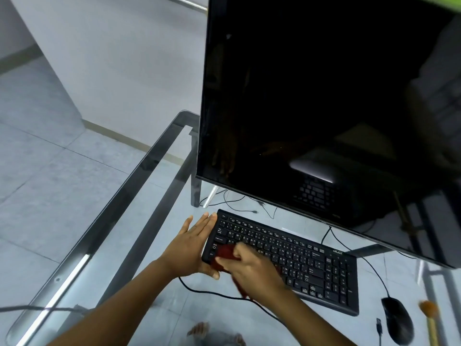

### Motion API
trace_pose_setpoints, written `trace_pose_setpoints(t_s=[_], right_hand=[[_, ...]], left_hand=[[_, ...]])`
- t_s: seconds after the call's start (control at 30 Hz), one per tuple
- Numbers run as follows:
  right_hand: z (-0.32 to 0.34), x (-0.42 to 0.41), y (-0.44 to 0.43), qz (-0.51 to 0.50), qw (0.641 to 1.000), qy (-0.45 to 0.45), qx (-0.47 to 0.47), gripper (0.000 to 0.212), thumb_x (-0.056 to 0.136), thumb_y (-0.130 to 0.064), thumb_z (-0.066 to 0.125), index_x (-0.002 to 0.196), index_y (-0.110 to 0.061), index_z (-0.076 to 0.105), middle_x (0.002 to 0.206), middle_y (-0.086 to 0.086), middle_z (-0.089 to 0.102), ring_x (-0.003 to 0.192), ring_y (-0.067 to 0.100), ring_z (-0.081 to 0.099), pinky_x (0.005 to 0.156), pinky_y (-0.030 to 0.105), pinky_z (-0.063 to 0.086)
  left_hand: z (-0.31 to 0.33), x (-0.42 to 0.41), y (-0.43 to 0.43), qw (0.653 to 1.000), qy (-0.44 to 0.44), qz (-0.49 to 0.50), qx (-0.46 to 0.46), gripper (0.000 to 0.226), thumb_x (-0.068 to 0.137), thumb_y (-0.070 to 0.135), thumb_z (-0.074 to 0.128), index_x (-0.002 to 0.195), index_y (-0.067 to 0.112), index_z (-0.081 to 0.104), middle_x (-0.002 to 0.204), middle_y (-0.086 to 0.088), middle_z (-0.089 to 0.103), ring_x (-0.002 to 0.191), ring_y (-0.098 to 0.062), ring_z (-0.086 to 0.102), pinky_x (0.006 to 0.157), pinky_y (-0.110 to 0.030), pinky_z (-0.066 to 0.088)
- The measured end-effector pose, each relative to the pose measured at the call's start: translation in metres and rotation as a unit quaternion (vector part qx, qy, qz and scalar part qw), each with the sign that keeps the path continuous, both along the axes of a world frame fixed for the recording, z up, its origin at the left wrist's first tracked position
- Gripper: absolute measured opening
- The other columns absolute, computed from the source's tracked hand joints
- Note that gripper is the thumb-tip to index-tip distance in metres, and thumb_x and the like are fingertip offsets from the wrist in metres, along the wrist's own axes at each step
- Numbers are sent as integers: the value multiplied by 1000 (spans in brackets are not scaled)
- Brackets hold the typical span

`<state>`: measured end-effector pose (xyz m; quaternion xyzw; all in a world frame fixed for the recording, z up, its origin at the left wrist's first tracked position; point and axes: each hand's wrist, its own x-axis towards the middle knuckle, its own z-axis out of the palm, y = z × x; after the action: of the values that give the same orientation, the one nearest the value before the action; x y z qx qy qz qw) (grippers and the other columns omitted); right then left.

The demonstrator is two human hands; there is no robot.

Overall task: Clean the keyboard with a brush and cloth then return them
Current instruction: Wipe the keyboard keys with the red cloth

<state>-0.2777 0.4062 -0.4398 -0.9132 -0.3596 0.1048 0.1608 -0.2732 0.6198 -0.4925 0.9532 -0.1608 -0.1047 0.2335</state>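
1. The keyboard (299, 265), a flat slab of black plastic with white-lettered keys, lies on a glass table (104, 216) with a metal frame, in front of a glossy dark monitor (324, 108)
2. The left hand (192, 248) keeps its fingers straight and together, laid flat against the keyboard's left end
3. The right hand (254, 268) has its fingers curled round a dark red cloth (225, 253), soft and bunched, pressing it on the keys at the left end
4. The brush (429, 313) lies on the glass well to the right of the keyboard, just beside a rounded black mouse (396, 320); blurred, it seems to have a fluffy orange head and a pale wooden handle
5. A thin black cable (212, 293) curves across the glass beneath the hands
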Motion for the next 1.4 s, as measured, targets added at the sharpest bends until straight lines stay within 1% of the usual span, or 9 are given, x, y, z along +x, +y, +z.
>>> trace_pose_setpoints(t_s=[0.13, 0.23, 0.33, 0.6, 0.8, 0.93, 1.17, 1.27, 1.4], right_hand=[[3, -4, 29, 5, 999, 24, 28, 13, 95, -38, 51, 105, -30, 50, 94, -1, 58, 76, 19, 57, 58, 27, 43], [0, -6, -10, 19, 1000, 23, 9, 37, 93, -60, 37, 105, -32, 58, 94, -12, 51, 69, 5, 49, 57, 16, 41], [4, -13, -54, -9, 997, 17, -74, 29, 90, -39, 58, 117, -46, 60, 94, -14, 54, 67, -2, 44, 55, 7, 44], [4, -4, 5, -55, 997, 39, 31, 16, 92, -40, 55, 104, -33, 60, 87, -5, 54, 75, 14, 55, 53, 26, 43], [7, 2, 23, -78, 993, 86, 21, 46, 81, -66, 50, 87, -22, 46, 80, -7, 55, 68, 11, 53, 55, 30, 39], [9, 5, -28, 7, 997, 60, -48, 80, 81, -83, 4, 115, -37, 60, 97, -9, 52, 82, 13, 56, 67, 36, 51], [6, 43, 2, -110, 992, 5, 56, 25, 93, -29, 60, 117, -30, 67, 90, -10, 44, 73, 8, 48, 59, 23, 39], [3, 69, 19, -210, 976, -15, 54, 28, 93, -28, 61, 120, -29, 66, 95, -3, 49, 79, 15, 54, 65, 28, 48], [-2, 43, 16, -94, 993, 51, 55, 25, 93, -45, 52, 109, -27, 62, 80, -12, 52, 63, 5, 54, 53, 22, 42]], left_hand=[[-2, 2, 2, 1000, -2, -18, 17, 141, 51, 95, 48, 151, 14, -8, 158, 6, -7, 146, -11, -13, 117, -37, -15], [0, 2, 2, 1000, 11, -14, 7, 145, 46, 96, 49, 150, 16, -13, 157, 9, -12, 144, -7, -20, 117, -37, -15], [2, 2, 2, 1000, 26, -14, -1, 142, 46, 97, 46, 146, 22, -21, 156, 10, -16, 142, -6, -24, 117, -38, -17], [-1, 1, 1, 1000, 7, -13, -8, 146, 48, 94, 56, 151, 16, -12, 158, 7, -9, 145, -9, -17, 118, -40, -13], [-2, 1, 3, 1000, -2, -15, -2, 145, 50, 92, 58, 152, 14, -9, 158, 8, -6, 146, -8, -14, 118, -39, -12], [0, 0, -1, 1000, -2, 6, -3, 136, 55, 95, 50, 151, 19, -10, 158, 8, -6, 146, -9, -13, 118, -38, -13], [0, -2, -5, 1000, -17, 24, -8, 125, 65, 92, 47, 152, 21, -8, 158, 9, -4, 145, -6, -13, 117, -34, -16], [1, -3, -4, 1000, -14, 24, -1, 126, 64, 93, 44, 151, 22, -11, 154, 14, -11, 143, -3, -18, 115, -31, -20], [0, -3, -4, 1000, -16, 26, -4, 127, 63, 93, 47, 153, 18, -3, 156, 10, -4, 145, -4, -13, 117, -33, -15]])
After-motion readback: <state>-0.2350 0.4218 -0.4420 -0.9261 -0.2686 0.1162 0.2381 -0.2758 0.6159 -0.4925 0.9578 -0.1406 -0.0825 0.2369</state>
